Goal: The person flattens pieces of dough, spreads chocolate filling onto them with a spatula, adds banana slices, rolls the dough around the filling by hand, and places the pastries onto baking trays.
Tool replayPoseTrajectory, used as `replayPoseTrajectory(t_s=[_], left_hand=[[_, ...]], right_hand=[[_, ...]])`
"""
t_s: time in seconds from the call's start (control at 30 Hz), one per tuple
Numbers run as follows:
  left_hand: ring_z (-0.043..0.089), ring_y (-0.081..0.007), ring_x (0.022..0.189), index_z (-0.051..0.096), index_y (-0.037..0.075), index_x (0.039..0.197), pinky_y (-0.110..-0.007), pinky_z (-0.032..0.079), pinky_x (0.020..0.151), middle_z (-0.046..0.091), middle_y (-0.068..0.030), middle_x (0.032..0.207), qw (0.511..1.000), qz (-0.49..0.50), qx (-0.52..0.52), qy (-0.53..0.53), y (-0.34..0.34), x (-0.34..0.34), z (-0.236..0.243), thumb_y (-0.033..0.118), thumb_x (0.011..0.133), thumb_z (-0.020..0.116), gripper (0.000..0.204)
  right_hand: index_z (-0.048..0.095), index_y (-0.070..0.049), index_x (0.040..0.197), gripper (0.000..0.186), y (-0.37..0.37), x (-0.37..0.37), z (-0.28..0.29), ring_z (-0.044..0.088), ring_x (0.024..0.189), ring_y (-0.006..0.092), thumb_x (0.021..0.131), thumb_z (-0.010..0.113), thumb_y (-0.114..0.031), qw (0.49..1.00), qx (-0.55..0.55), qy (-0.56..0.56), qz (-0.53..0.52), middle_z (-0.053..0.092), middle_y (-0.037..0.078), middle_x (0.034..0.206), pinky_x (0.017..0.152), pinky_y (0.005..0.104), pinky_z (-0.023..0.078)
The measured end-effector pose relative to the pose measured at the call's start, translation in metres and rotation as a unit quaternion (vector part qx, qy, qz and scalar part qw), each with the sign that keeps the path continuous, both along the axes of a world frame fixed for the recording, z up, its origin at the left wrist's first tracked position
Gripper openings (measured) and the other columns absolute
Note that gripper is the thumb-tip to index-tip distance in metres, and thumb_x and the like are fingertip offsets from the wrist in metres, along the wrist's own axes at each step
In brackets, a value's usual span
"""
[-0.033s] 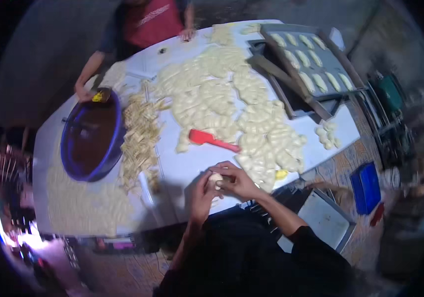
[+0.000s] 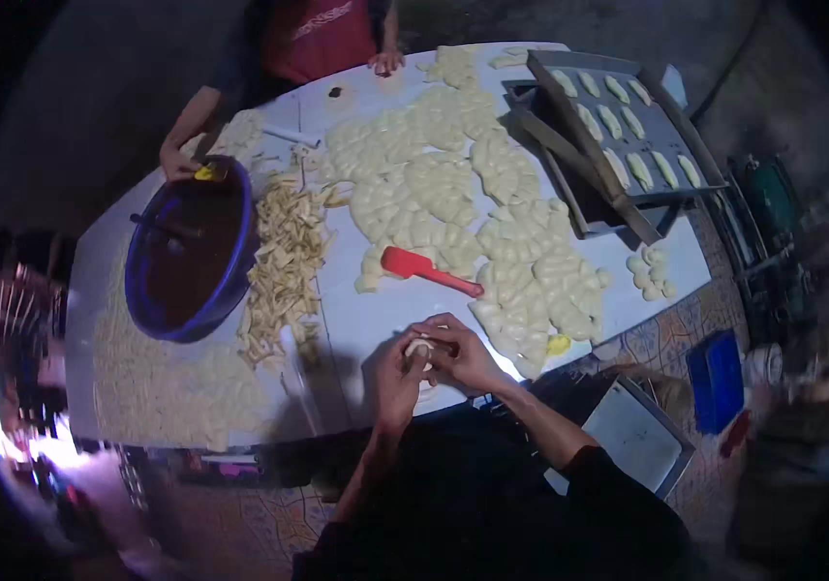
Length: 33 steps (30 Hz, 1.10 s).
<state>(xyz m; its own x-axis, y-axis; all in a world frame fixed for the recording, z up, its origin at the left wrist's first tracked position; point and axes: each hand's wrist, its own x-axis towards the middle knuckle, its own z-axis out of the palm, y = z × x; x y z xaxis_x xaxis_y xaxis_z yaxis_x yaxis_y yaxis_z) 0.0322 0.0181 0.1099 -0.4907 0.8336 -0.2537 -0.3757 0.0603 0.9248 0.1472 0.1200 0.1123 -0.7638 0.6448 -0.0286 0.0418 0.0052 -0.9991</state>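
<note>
My left hand [image 2: 398,380] and my right hand [image 2: 468,360] meet at the near edge of the white table, fingers closed around a small pale piece of dough [image 2: 419,349]. Just beyond them lies a red spatula [image 2: 413,262], beside broad masses of pale portioned dough [image 2: 526,300]. To the left of my hands are a heap of thin yellowish strips, possibly banana slices [image 2: 279,271], and a purple-rimmed tub [image 2: 131,283] of dark brown liquid.
A co-worker in a red top [image 2: 318,39] stands across the table [image 2: 356,310], one hand [image 2: 177,163] at the tub. Stacked metal trays [image 2: 686,136] hold shaped pieces at the right. A blue bin [image 2: 710,382] and another tray [image 2: 628,436] sit below the table edge.
The view has shifted slightly, so the table sits a little further right. My fingers have moved slightly around the dough piece. The co-worker's hand stays by the tub.
</note>
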Motion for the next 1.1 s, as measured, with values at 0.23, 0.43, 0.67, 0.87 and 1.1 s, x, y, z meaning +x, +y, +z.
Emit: replayPoseTrajectory(t_s=[0.23, 0.43, 0.67, 0.87, 1.1], left_hand=[[0.063, -0.0242, 0.082, 0.067, 0.001, 0.107, -0.038, 0.051, 0.069, 0.066, -0.0135, 0.097, 0.949, 0.13, -0.094, 0.271, -0.037, -0.04, -0.074, 0.011, 0.09, 0.073, 0.02], [0.047, -0.0389, 0.12, 0.061, 0.002, 0.127, -0.047, 0.038, 0.105, 0.058, -0.02, 0.124, 0.805, 0.125, -0.157, 0.558, -0.043, -0.059, -0.079, 0.018, 0.086, 0.074, 0.046], [0.026, -0.044, 0.15, 0.022, -0.004, 0.157, -0.052, 0.018, 0.124, 0.031, -0.0312, 0.158, 0.739, -0.219, -0.099, 0.629, -0.049, -0.046, -0.054, 0.059, 0.095, 0.054, 0.094], [0.025, -0.0443, 0.15, 0.025, -0.005, 0.156, -0.065, 0.018, 0.119, 0.029, -0.0317, 0.158, 0.694, -0.23, -0.212, 0.649, -0.04, -0.038, -0.032, 0.064, 0.085, 0.065, 0.107], [0.04, -0.0446, 0.138, 0.035, -0.004, 0.15, -0.06, 0.029, 0.113, 0.043, -0.028, 0.149, 0.714, 0.21, -0.345, 0.572, -0.097, -0.069, -0.054, 0.01, 0.08, 0.071, 0.08]], right_hand=[[0.074, 0.0, 0.104, 0.016, -0.026, -0.053, -0.063, 0.07, 0.089, 0.0315, 0.092, 0.065, -0.006, 0.985, 0.157, -0.041, -0.05, 0.07, 0.017, 0.099, 0.079, 0.0373, 0.054], [0.063, 0.005, 0.122, 0.03, -0.025, -0.042, -0.07, 0.062, 0.115, 0.0405, 0.093, 0.058, -0.004, 0.916, 0.377, -0.135, -0.031, 0.063, 0.025, 0.124, 0.097, 0.045, 0.052], [0.055, 0.0, 0.138, 0.059, -0.02, -0.029, -0.082, 0.041, 0.144, 0.0346, 0.086, 0.065, -0.025, 0.746, 0.607, -0.194, 0.194, 0.054, 0.023, 0.144, 0.118, 0.0496, 0.033], [0.059, -0.001, 0.136, 0.051, -0.009, -0.02, -0.072, 0.043, 0.143, 0.0317, 0.092, 0.06, -0.028, 0.72, 0.646, -0.206, 0.15, 0.055, 0.014, 0.146, 0.119, 0.0557, 0.028], [0.059, -0.006, 0.136, 0.047, -0.009, 0.002, -0.069, 0.046, 0.141, 0.032, 0.093, 0.061, -0.026, 0.744, 0.607, -0.258, 0.105, 0.055, 0.012, 0.147, 0.116, 0.0576, 0.032]])
